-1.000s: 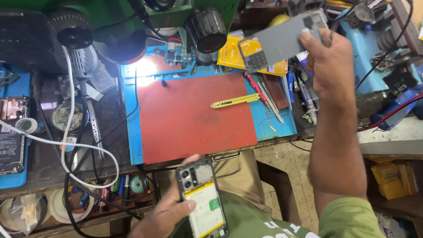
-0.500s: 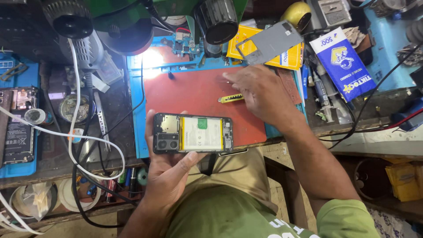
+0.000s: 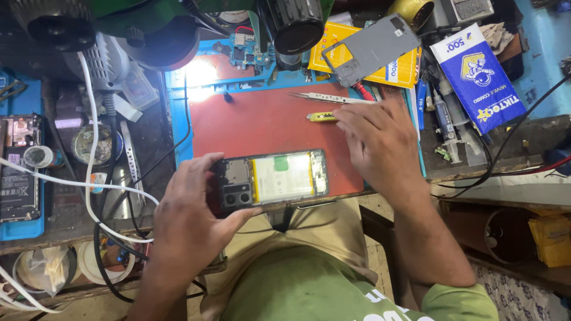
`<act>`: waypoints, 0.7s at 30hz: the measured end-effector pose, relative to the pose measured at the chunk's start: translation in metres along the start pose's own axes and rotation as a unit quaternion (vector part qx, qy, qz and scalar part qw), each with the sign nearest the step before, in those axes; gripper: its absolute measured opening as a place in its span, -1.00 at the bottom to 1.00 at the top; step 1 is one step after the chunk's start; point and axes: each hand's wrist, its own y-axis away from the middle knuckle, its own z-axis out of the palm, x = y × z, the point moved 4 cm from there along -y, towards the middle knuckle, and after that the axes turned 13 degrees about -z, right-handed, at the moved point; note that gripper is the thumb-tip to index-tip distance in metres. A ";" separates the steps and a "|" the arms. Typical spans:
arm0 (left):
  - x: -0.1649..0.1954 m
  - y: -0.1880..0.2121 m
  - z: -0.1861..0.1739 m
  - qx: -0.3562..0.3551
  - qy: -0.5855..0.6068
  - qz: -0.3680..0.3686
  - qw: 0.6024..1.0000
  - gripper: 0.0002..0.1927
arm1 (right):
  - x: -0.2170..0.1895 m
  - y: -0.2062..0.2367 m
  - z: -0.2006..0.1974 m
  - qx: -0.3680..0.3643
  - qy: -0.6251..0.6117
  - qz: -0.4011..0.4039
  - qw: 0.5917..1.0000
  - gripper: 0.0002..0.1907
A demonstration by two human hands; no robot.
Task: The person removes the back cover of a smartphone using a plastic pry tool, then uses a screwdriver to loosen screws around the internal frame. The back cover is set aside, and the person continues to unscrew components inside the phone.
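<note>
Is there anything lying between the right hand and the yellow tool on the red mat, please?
Nothing visible: the right hand fingertips already reach the yellow tool; the tweezers lie just beyond on the red mat.

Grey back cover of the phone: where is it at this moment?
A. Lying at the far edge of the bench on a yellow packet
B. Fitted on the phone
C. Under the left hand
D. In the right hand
A. The grey back cover lies on the yellow packet at the back of the bench, while the opened phone sits uncovered in the left hand and the right hand rests on the red mat.
</note>
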 end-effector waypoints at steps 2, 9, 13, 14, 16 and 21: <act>0.005 -0.005 0.005 0.036 -0.038 0.041 0.998 -0.06 | -0.007 0.008 -0.001 -0.001 -0.112 0.028 0.993 -0.69; 0.026 -0.019 -0.014 0.008 -0.087 0.064 0.994 -0.14 | -0.035 0.017 0.018 -0.033 -0.200 -0.039 0.979 -0.17; 0.061 0.005 -0.074 0.077 -0.010 0.264 0.961 -0.24 | -0.020 0.013 0.048 0.015 -0.166 -0.087 0.982 -0.18; 0.069 0.013 -0.086 0.061 -0.001 0.304 0.951 -0.35 | -0.014 0.014 0.058 0.022 -0.147 -0.093 0.985 -0.17; 0.081 0.025 -0.127 0.129 0.017 0.338 0.932 -0.66 | -0.007 0.009 0.070 0.106 -0.098 -0.185 0.972 -0.20; 0.147 0.001 -0.265 0.335 0.027 0.335 0.880 -0.91 | -0.011 0.001 0.077 0.108 0.001 -0.186 0.977 -0.54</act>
